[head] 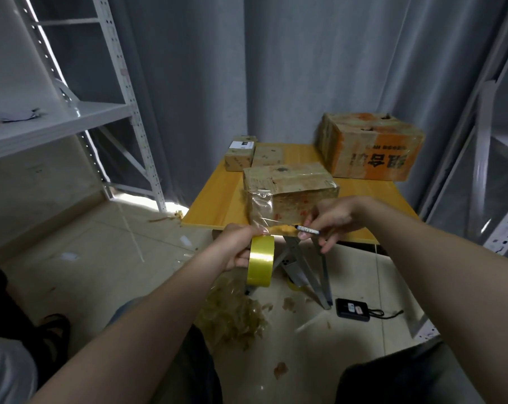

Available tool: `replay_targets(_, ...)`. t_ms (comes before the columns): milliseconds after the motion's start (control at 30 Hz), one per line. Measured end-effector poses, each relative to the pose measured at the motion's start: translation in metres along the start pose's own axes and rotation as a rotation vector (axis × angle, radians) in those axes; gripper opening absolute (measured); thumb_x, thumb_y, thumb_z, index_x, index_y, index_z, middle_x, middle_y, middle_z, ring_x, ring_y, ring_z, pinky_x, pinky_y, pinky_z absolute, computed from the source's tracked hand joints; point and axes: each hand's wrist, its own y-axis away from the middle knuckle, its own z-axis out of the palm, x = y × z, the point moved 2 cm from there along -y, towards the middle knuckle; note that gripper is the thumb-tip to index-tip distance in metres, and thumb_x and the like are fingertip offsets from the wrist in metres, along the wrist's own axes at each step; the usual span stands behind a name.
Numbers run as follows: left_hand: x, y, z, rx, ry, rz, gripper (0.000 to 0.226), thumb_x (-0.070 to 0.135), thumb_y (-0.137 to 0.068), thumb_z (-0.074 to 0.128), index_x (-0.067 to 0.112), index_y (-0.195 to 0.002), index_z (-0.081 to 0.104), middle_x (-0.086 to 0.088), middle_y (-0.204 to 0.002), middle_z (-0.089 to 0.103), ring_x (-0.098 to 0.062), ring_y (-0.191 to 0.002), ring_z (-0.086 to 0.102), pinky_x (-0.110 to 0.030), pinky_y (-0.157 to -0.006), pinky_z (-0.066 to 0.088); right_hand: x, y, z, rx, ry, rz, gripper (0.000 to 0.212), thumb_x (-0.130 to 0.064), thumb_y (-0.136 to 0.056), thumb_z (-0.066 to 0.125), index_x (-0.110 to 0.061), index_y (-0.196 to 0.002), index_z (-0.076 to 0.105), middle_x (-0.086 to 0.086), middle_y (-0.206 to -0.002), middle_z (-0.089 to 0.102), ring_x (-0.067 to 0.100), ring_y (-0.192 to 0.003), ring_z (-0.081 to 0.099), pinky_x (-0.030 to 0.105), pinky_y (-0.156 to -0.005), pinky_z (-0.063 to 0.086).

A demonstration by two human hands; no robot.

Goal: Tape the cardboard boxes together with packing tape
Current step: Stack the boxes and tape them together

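Note:
A taped cardboard box point(290, 185) sits at the near edge of the yellow table point(217, 196). My left hand point(236, 249) grips a yellow roll of packing tape point(261, 263) just below the table edge. A clear strip of tape point(264, 211) runs from the roll up onto the box's front left face. My right hand point(331, 217) is at the box's lower front, holding a small black pen-like tool point(307, 229) whose tip points left at the strip.
A big orange-printed box point(372, 147) stands at the table's back right, two small boxes point(241, 154) at the back left. Crumpled used tape point(235, 313) and a black device with a cord point(353, 309) lie on the floor. White shelving flanks both sides.

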Motion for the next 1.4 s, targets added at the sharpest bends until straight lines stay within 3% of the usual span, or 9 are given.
replay_targets(167,0.001,0.000,0.001,-0.002,-0.012,-0.008,0.022,0.025,-0.099,0.069,0.012,-0.117,0.072,-0.020,-0.115,0.076,-0.027,-0.077,0.069,-0.028,-0.048,0.056,-0.012,-0.014,-0.004,0.005,0.038,-0.024,0.063,-0.023,-0.063,0.094,0.003,-0.116,0.072,0.015,-0.082,0.068,0.020,-0.075,0.068,0.036,-0.078,0.063)
replay_targets(467,-0.001,-0.002,0.000,0.006,-0.019,-0.045,0.025,0.027,-0.097,0.072,0.013,-0.117,0.070,-0.017,-0.111,0.077,-0.032,-0.101,0.076,-0.033,-0.055,0.058,-0.014,-0.023,-0.012,0.075,0.110,-0.033,0.039,-0.016,-0.065,0.092,-0.001,-0.099,0.081,0.014,-0.074,0.065,0.018,-0.066,0.065,0.031,-0.072,0.064)
replay_targets(567,-0.002,-0.002,0.001,0.013,-0.013,-0.049,0.025,0.026,-0.096,0.073,0.013,-0.117,0.070,-0.017,-0.109,0.078,-0.031,-0.099,0.077,-0.032,-0.053,0.058,-0.014,-0.023,-0.013,0.106,0.118,-0.042,0.031,-0.014,-0.070,0.090,-0.001,-0.097,0.082,0.014,-0.072,0.063,0.017,-0.063,0.062,0.033,-0.071,0.064)
replay_targets(933,-0.003,-0.004,0.002,0.018,-0.017,-0.048,0.021,0.026,-0.096,0.073,0.013,-0.112,0.070,-0.016,-0.107,0.078,-0.033,-0.099,0.077,-0.033,-0.055,0.059,-0.011,-0.026,-0.012,0.150,0.123,-0.051,0.038,-0.019,-0.059,0.091,-0.002,-0.091,0.083,0.011,-0.065,0.064,0.015,-0.056,0.061,0.030,-0.063,0.063)
replay_targets(1033,-0.003,-0.004,0.003,0.014,-0.026,-0.050,0.020,0.026,-0.096,0.072,0.014,-0.112,0.071,-0.017,-0.107,0.078,-0.033,-0.099,0.077,-0.036,-0.060,0.061,-0.007,-0.030,-0.011,0.175,0.131,-0.060,0.029,-0.016,-0.067,0.092,-0.003,-0.091,0.083,0.010,-0.062,0.064,0.014,-0.053,0.062,0.030,-0.063,0.063)
replay_targets(1100,-0.007,-0.004,0.006,0.000,-0.048,-0.060,0.021,0.026,-0.096,0.071,0.013,-0.113,0.072,-0.016,-0.103,0.079,-0.032,-0.092,0.078,-0.037,-0.063,0.062,-0.002,-0.034,-0.009,0.198,0.154,-0.054,0.016,-0.011,-0.075,0.090,-0.003,-0.087,0.083,0.009,-0.059,0.065,0.014,-0.051,0.061,0.030,-0.063,0.063)
replay_targets(1200,-0.014,-0.004,0.008,-0.022,-0.120,-0.085,0.022,0.027,-0.097,0.069,0.012,-0.112,0.072,-0.011,-0.092,0.078,-0.024,-0.072,0.075,-0.032,-0.055,0.059,0.006,-0.038,-0.001,0.183,0.140,-0.036,0.008,-0.007,-0.079,0.088,-0.002,-0.082,0.082,0.014,-0.065,0.070,0.015,-0.050,0.063,0.032,-0.062,0.063)
replay_targets(1333,-0.019,0.000,0.006,-0.042,-0.207,-0.157,0.017,0.027,-0.101,0.063,0.013,-0.094,0.070,-0.004,-0.062,0.069,-0.015,-0.043,0.063,-0.024,-0.043,0.051,0.011,-0.037,0.002,0.242,0.078,-0.098,0.020,-0.011,-0.075,0.091,0.000,-0.087,0.080,0.013,-0.068,0.071,0.016,-0.051,0.064,0.033,-0.060,0.063)
replay_targets(1400,-0.019,0.004,0.005,-0.049,-0.262,-0.163,0.017,0.026,-0.102,0.062,0.013,-0.095,0.069,-0.002,-0.053,0.063,-0.013,-0.036,0.058,-0.021,-0.038,0.046,0.012,-0.031,0.002,0.304,0.038,-0.204,0.027,-0.011,-0.075,0.092,0.001,-0.093,0.076,0.015,-0.075,0.075,0.018,-0.053,0.066,0.033,-0.056,0.062)
